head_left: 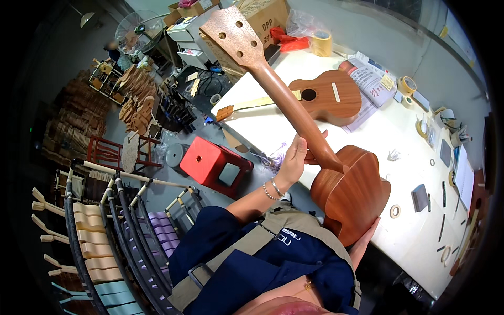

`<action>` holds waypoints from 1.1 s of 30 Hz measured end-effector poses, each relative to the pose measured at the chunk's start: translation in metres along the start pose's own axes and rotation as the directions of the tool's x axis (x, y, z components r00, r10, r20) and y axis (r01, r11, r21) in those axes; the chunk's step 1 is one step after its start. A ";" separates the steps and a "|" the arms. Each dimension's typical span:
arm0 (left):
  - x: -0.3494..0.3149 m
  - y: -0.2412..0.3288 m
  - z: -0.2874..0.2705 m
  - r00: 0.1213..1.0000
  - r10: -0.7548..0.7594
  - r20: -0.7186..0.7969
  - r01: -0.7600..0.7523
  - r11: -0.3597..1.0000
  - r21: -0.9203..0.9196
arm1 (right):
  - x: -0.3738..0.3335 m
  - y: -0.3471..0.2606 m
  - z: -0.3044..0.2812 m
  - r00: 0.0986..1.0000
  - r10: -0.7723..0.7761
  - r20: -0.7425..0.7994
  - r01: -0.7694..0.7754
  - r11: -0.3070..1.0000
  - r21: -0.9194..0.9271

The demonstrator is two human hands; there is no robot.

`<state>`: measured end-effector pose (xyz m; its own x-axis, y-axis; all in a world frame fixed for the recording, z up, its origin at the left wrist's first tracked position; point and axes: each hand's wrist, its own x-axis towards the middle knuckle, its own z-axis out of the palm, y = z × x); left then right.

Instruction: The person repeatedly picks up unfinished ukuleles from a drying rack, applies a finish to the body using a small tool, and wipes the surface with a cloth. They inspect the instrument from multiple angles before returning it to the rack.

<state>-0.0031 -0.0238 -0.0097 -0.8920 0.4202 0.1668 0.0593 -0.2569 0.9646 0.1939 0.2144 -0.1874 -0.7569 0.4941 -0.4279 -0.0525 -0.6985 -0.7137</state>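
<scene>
Left hand closes around the neck of the held ukulele, whose body sits just right of that hand, back facing my camera. Beyond the hand, I note a second ukulele lying on the table. Right hand touches the body's lower end; I cannot tell its finger spread. I advise steady two-handed support, clear of the table.
</scene>
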 end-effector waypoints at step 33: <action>0.012 0.019 0.008 0.985 0.056 0.161 0.031 0.872 -0.488 | 0.008 0.023 -0.012 0.914 0.340 0.221 -0.300 0.934 -0.196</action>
<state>-0.0091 -0.0165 0.0121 -0.8033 0.5402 0.2508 -0.1943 -0.6358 0.7470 0.1947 0.2086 -0.2135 -0.8534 0.0997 -0.5116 0.3057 -0.6992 -0.6462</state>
